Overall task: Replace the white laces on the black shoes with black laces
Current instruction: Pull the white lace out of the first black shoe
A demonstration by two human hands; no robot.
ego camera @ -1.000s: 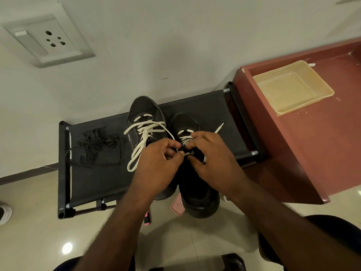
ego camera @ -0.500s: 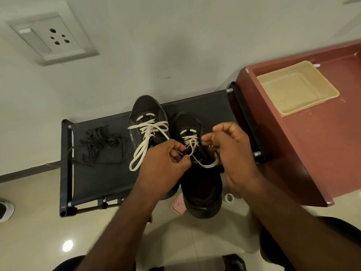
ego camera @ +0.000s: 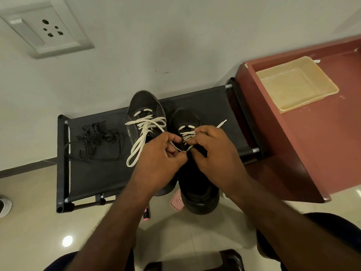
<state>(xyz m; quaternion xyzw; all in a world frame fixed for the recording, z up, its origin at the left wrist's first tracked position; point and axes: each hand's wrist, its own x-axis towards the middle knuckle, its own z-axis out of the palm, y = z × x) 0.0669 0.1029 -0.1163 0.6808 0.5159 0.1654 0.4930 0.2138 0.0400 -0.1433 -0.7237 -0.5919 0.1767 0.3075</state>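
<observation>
Two black shoes stand side by side on a black fabric rack. The left shoe has loosened white laces trailing off its side. The right shoe still carries a white lace through its upper eyelets, with one tip sticking out to the right. My left hand pinches a strand of that lace over the shoe's tongue. My right hand pinches the lace at the eyelets. A tangle of black laces lies on the rack's left part.
A reddish-brown table stands right of the rack, with a cream tray on it. A wall socket is on the white wall behind. A pink object lies on the tiled floor under the right shoe.
My right hand, which had pulled a lace loop out to the right, has come back to the eyelets. Both hands are close together over the right shoe again.
</observation>
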